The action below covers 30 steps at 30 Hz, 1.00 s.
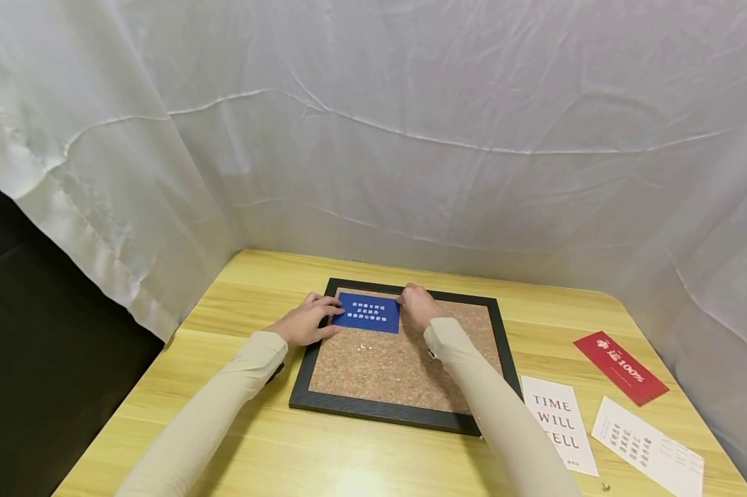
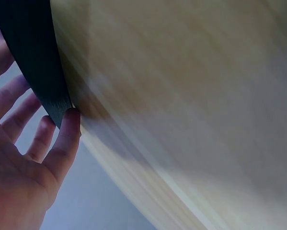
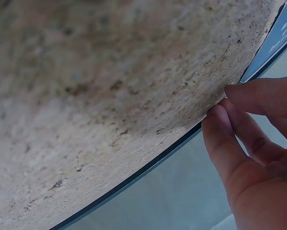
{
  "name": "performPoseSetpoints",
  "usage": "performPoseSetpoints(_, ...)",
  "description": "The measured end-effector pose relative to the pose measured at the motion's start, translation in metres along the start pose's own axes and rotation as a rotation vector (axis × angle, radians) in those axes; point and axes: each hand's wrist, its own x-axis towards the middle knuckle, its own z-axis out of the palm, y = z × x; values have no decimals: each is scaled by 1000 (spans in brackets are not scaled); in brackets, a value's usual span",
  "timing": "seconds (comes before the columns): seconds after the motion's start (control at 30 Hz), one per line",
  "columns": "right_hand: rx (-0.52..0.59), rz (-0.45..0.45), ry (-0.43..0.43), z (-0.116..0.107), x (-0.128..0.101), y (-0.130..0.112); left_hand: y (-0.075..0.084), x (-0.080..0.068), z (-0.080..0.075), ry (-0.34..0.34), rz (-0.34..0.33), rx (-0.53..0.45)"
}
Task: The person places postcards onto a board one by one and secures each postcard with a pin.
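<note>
Blue against brown cork: the blue card (image 1: 369, 312) lies flat in the upper left part of the cork board (image 1: 404, 359), its long axis running left to right, parallel to the board's far black rail. You have a hand at each short end. Your left hand (image 1: 304, 321) rests on the board's left frame with its fingers stretched out straight toward the card's left edge, touching it and pinning it rather than gripping. Your right hand (image 1: 415, 306) sits at the card's upper right corner, fingertips bunched together and pressed down onto the cork right beside that corner; the right wrist view shows the fingertips (image 3: 220, 115) meeting the cork surface at the card's edge, but you cannot tell whether anything small is pinched between them. Both hands are equally close to the card, one on either end. To the right on the wooden table (image 1: 237, 428) lie a red card (image 1: 620, 367) and two white cards (image 1: 560, 421).
</note>
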Motion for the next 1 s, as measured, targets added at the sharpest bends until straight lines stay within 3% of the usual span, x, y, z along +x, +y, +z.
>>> performPoseSetpoints(0.63,-84,-65,40,0,-1,-3,-1,-1,-1,-3,-2,-7)
performPoseSetpoints(1.0,-63,-20,9,0,0,-4,-1,-2,-2,-8,-4,-4)
